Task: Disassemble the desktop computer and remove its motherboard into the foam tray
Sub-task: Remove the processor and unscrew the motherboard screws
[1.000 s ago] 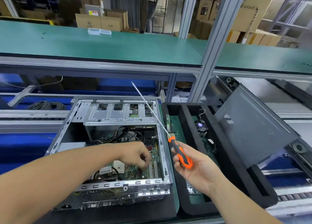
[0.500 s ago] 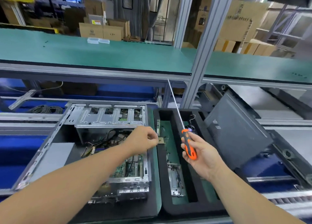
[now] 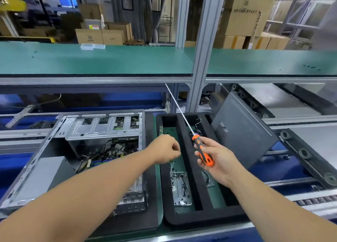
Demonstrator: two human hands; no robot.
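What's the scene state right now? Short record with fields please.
left hand: fingers curled over the tray's left slot; whether it pinches anything cannot be told
right hand: grips the screwdriver by its orange handle, shaft pointing up and away
case: open, left of the tray, board and cables inside
tray: black foam, metal bracket and small parts in the left slot
side panel: leans tilted at the tray's right edge
motherboard: not yet in the tray
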